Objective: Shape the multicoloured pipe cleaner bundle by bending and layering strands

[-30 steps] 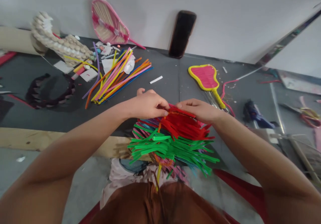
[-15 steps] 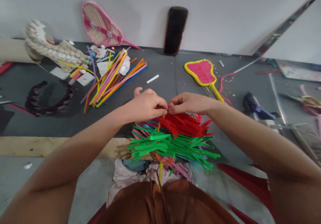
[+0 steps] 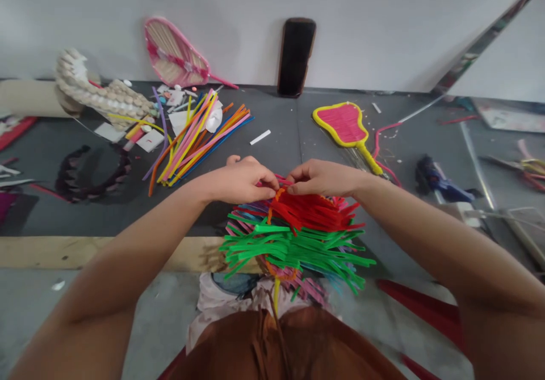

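Note:
A bunched piece made of many pipe cleaners lies at the table's front edge, with green strands (image 3: 289, 246) nearest me and red strands (image 3: 315, 212) above them. An orange twisted pipe cleaner (image 3: 270, 214) runs along it, and a yellow stem (image 3: 276, 296) sticks out toward me. At its far edge, my left hand (image 3: 247, 181) is closed in a pinch on a pinkish-red pipe cleaner (image 3: 281, 179). My right hand (image 3: 327, 177) pinches the same strand just to the right. The fingers partly hide this strand.
Loose coloured pipe cleaners (image 3: 196, 141) lie left of centre, near a dark braided headband (image 3: 68, 178). A phone (image 3: 297, 56) and a pink fan (image 3: 176, 56) lean on the wall. A yellow-rimmed pink paddle shape (image 3: 344, 123) lies behind my right hand; pliers-like scissors (image 3: 517, 165) are far right.
My fingertips have drawn slightly apart, the left moving a little left, so more of the pinkish-red strand and orange twist shows. The whole view has shifted slightly.

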`<action>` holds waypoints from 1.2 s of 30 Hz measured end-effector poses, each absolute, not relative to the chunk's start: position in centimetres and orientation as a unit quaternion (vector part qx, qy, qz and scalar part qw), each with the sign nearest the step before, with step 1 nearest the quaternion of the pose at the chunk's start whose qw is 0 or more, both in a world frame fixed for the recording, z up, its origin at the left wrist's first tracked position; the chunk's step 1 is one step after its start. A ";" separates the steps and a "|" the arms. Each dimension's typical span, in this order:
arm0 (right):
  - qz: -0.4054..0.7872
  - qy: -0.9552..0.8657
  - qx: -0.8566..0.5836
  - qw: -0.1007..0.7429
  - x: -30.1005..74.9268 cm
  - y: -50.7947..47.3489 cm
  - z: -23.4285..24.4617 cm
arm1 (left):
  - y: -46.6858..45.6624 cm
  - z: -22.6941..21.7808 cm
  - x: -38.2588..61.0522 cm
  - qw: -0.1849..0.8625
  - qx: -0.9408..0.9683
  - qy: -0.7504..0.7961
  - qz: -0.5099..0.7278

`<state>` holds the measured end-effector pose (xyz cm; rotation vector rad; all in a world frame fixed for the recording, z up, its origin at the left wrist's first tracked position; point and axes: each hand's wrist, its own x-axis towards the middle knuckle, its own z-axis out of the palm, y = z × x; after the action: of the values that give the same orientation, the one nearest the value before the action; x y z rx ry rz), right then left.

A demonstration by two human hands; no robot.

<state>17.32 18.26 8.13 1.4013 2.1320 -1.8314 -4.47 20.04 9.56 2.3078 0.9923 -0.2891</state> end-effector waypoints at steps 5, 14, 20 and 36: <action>-0.578 0.680 0.451 -0.012 17.6 17.6 8.2 | 20.3 9.6 -4.2 0.295 0.872 0.373 -0.117; -0.535 0.707 0.463 -0.027 17.5 17.3 8.2 | 21.1 10.5 -4.0 0.237 0.892 0.370 -0.109; -0.536 0.709 0.454 -0.054 17.5 17.1 7.7 | 19.0 11.3 -4.3 0.231 0.877 0.421 0.021; -0.611 0.654 0.433 -0.105 18.4 17.0 6.6 | 16.4 7.6 -4.6 0.200 0.877 0.408 0.157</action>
<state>18.40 17.02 6.63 1.4588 2.2039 -2.0604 -4.62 16.36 7.63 2.4512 1.1417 0.4385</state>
